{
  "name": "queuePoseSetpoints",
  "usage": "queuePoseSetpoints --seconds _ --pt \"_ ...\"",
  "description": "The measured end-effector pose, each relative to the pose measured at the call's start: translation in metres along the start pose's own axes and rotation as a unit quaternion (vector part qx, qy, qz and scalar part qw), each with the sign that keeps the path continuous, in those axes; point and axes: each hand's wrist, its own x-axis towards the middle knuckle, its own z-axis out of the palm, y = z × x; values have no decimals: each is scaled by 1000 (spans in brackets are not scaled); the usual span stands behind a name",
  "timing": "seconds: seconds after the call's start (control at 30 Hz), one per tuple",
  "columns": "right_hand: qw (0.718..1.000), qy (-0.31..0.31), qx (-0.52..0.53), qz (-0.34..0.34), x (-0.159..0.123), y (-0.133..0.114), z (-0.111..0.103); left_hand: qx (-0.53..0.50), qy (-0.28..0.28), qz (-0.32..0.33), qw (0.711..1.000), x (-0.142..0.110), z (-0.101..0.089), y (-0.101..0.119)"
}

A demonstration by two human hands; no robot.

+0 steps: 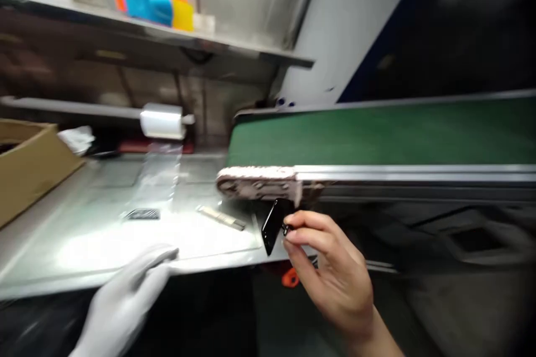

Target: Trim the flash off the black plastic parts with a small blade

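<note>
So the right hand [330, 273] has its fingers [299, 234] pinched on a small black part [273, 226], held up just past the near edge of the table [84, 256], under the end of the green conveyor belt [377, 134]. The part's long axis tilts up to the right. The gloved left hand [125, 301] sits lower left, fingers loosely open with nothing in them, well apart from the part. Pretty blurry overall.

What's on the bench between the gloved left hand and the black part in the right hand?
Head view: only bare bench between left hand and black part; a small stick lies farther back.
</note>
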Motion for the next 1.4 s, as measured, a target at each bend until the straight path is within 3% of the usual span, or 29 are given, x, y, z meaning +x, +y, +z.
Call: queuePoseSetpoints --seconds 0.03,0.07,0.1,0.17,0.23,0.27,0.33,0.53,0.73,0.83,0.93,1.1,1.4 --pt "999 -29 14 -1 -15 -12 21 -120 -41 -59 990 -13 -2 0" --pt "998 -55 23 0 -28 -21 39 -259 -129 -83 954 -21 0 0" --pt "996 -78 31 0 -41 -28 54 -376 -205 -100 898 -28 6 -1" --pt "992 -116 44 6 -63 -38 77 -539 -299 -141 774 -37 22 -9" --pt "987 -148 56 18 -82 -45 92 -631 -341 -168 676 -48 36 -22" --pt "985 -160 61 26 -90 -48 97 -658 -348 -176 645 -54 39 -29" --pt "981 -175 66 40 -102 -51 106 -688 -341 -183 614 -66 41 -40" --pt "974 -191 93 74 -112 -55 130 -720 -308 -200 588 -82 32 -56" --pt "958 -155 181 161 -117 -58 158 -736 -244 -198 600 -84 23 -64" --pt "928 -124 239 257 -123 -60 172 -729 -253 -187 608 -84 18 -71" --pt "883 -130 298 340 -125 -65 182 -725 -265 -175 611 -84 17 -76" --pt "822 -130 380 404 -124 -70 186 -733 -270 -147 606 -85 22 -75" --pt "807 -122 393 424 -128 -67 182 -729 -253 -208 602 -88 24 -63"
